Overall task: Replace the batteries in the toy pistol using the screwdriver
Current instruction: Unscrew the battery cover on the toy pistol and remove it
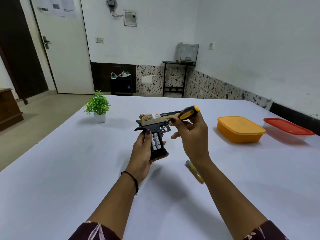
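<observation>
Toy pistol hangs above the white bench, its barrel lying left to right and its grip pointing down toward the person. The left hand wraps round the grip from the left, thumb up on the frame. The right hand, just right of the trigger, pinches the screwdriver, whose shaft slants down-left to the frame. Two batteries sit bare in the open grip, just below that tip.
</observation>
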